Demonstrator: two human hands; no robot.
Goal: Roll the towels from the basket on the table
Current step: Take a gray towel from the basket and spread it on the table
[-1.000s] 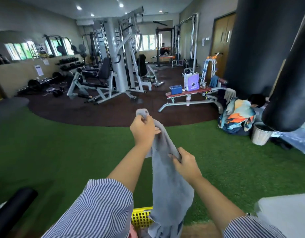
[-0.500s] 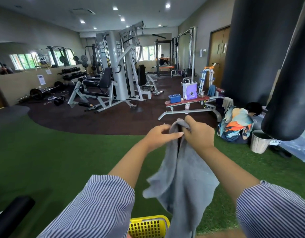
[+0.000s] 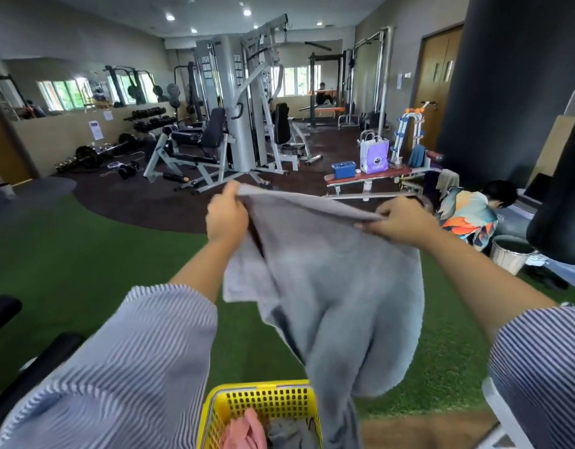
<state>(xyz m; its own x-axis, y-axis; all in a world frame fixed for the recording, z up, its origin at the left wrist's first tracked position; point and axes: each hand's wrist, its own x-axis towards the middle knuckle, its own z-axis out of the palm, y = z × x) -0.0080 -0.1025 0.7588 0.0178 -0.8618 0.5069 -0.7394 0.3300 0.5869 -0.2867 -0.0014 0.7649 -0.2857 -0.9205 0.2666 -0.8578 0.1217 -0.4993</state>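
Observation:
A grey towel (image 3: 338, 286) hangs spread in the air in front of me. My left hand (image 3: 226, 215) grips its upper left corner and my right hand (image 3: 398, 218) pinches the upper edge further right, so the top edge is stretched between them. The towel's lower end drops towards a yellow plastic basket (image 3: 263, 400) at the bottom centre, which holds a pink towel (image 3: 247, 432) and a dark grey one (image 3: 289, 434). A brown table surface (image 3: 425, 429) shows at the bottom right, beside the basket.
Green turf floor (image 3: 85, 270) stretches ahead, with weight machines (image 3: 234, 124) beyond. A person in a colourful shirt (image 3: 467, 215) sits at the right by a white bin (image 3: 509, 257). A black punching bag (image 3: 558, 196) hangs at the right. Black padding (image 3: 7, 319) sits at the left.
My hands, together at the towel's top half a second ago, have moved apart, spreading the top edge wide. The camera has tilted so more of the basket shows.

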